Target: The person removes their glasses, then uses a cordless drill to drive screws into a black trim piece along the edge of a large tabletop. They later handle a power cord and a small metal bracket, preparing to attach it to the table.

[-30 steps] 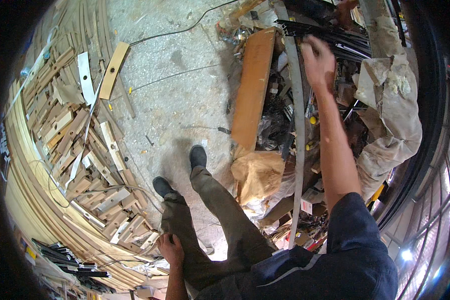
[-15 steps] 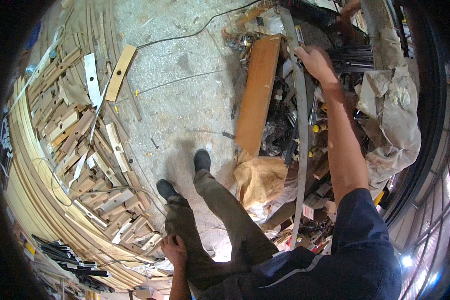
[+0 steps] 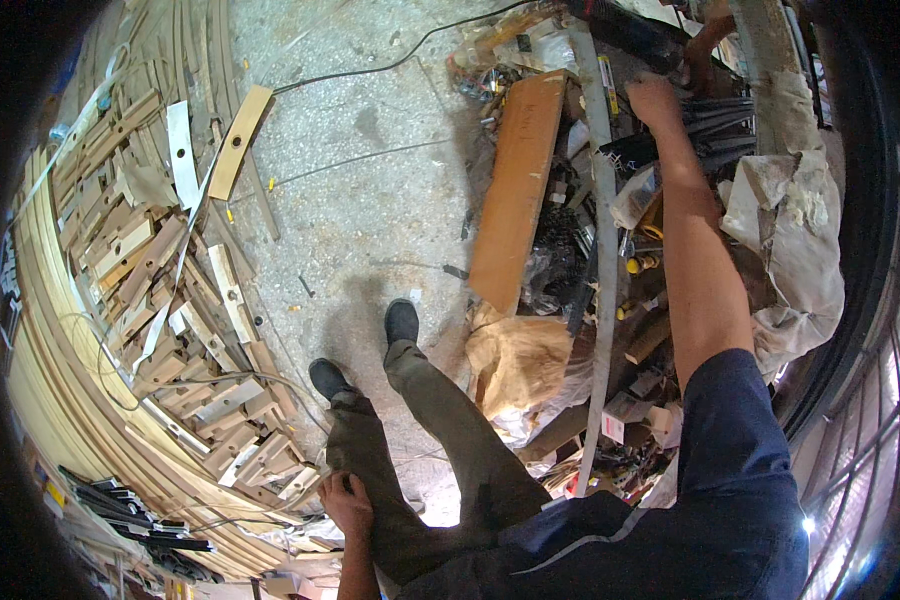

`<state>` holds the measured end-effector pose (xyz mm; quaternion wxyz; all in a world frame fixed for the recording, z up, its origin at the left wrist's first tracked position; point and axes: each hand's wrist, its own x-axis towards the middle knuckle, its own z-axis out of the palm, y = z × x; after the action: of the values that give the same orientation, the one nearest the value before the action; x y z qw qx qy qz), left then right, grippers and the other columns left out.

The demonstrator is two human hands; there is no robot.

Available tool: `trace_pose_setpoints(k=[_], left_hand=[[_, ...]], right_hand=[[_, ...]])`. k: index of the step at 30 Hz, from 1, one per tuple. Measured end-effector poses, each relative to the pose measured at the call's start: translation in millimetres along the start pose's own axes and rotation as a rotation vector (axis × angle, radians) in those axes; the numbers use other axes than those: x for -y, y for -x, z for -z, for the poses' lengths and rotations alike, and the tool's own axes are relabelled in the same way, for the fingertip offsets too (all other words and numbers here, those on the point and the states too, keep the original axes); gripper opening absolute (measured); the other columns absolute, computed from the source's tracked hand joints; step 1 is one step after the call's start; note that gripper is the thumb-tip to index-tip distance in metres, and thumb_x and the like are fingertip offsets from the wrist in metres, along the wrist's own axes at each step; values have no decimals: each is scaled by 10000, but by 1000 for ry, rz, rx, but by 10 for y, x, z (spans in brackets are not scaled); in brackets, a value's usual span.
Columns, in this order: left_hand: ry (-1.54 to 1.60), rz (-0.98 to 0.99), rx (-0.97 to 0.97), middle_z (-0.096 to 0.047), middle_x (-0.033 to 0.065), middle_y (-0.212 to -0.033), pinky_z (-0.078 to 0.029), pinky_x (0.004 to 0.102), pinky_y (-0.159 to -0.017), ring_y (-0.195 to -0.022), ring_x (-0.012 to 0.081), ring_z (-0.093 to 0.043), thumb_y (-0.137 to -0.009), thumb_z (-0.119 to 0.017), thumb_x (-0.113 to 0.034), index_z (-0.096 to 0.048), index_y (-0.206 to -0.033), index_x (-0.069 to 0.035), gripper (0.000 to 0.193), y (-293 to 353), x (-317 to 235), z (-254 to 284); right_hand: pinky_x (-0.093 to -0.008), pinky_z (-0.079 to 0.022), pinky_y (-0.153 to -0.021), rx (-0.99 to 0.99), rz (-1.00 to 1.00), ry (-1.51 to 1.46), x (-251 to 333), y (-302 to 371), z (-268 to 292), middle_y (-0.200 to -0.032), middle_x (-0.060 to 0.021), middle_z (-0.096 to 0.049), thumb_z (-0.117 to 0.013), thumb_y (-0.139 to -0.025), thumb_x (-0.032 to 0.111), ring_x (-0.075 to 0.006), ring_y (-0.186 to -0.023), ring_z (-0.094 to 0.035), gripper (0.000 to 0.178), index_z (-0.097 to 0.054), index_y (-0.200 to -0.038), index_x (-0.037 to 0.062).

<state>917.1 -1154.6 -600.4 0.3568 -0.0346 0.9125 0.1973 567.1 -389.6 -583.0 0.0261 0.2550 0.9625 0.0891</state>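
My right hand [image 3: 654,100] is stretched out to the far right, over a cluttered heap behind a long grey strip [image 3: 603,230]. Its fingers are curled, and whatever they may hold is hidden. Beside it lies a bundle of thin dark strips [image 3: 720,118]. A dark cylinder-like thing [image 3: 635,32] is just beyond the hand. My left hand [image 3: 348,506] rests by my left thigh with its fingers curled. A small dark patch shows between those fingers, too unclear to name.
An orange-brown board [image 3: 515,190] leans by the heap, above a crumpled tan sheet [image 3: 515,365]. Many wooden blocks [image 3: 155,260] and long pale strips [image 3: 55,370] cover the left. A black cable [image 3: 390,68] crosses the grey floor [image 3: 360,210]. Rumpled cloth [image 3: 785,250] hangs at right.
My right hand has moved right and slightly farther from the grey strip, toward the dark strips. The dark cylinder-like thing shows more fully. My left hand has barely moved.
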Motion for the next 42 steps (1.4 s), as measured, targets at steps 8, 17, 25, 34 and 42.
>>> trace_pose_setpoints(k=[8,17,25,34,42], left_hand=[[-51,41,-3,-637,215,-1010,-433,537,-935,-1042,433,-548,-891,-627,-177,-652,-964,14,206,20,-63,-29],[-65,29,-14,-636,211,-1009,-431,543,-935,-1052,435,-542,-883,-641,-193,-656,-954,8,214,3,-60,-28],[-54,56,-11,-637,194,-930,-432,538,-902,-967,424,-566,-894,-621,-172,-654,-890,-9,166,3,-72,5],[336,122,202,-682,253,-948,-504,456,-817,-922,420,-650,-1024,-516,-268,-690,-1032,4,323,-163,-473,450],[1242,-242,330,-709,154,-1016,-552,343,-827,-916,219,-686,-1098,-406,-397,-612,-1203,58,510,-162,-2753,2219]], right_hand=[[-525,-531,-935,216,-205,15,659,-42,-146,-1135,-248,-700,-683,-843,272,-436,-1070,-667,402,-711,-1109,-28],[-534,-544,-872,161,-90,101,401,-96,-244,-1103,-234,-704,-738,-812,324,-424,-1027,-675,458,-708,-1151,19],[-423,-567,-751,-26,-395,-1041,790,306,398,-1008,-111,-713,-653,-978,314,-272,-865,-685,300,-672,-1120,51],[-345,-549,-762,451,-618,-2254,1941,1852,1739,-1137,-105,-640,-491,-1077,325,-201,-970,-642,334,-581,-1238,46],[-409,-533,-926,584,-546,-2310,2298,2991,2632,-1153,-144,-648,-572,-1037,246,-247,-1043,-646,372,-557,-1262,-51]])
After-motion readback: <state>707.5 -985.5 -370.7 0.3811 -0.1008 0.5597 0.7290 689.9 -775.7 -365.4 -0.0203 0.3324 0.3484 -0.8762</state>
